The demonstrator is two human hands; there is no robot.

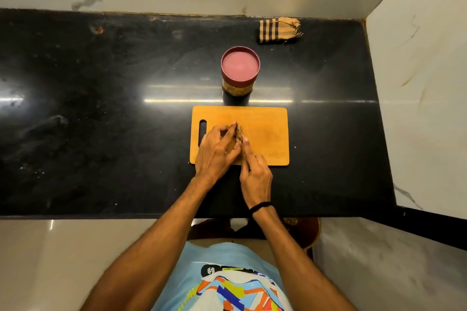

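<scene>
Cutting appears to be in hand. The left hand bends over a small brown piece near the middle of the cutting board, its fingers curled down to pin it. What the piece is cannot be told. The right hand grips a knife, fingers clamped round the handle and forefinger stretched along the blade, which lies just beside the left fingertips. The next stroke probably calls for a steady downward press, with the left fingertips kept away from the edge. The board lies on a glossy black desk. Just beyond it stands a jar with a pink lid, and a striped cloth lies at the far right. Pale marble walls close the corner.
</scene>
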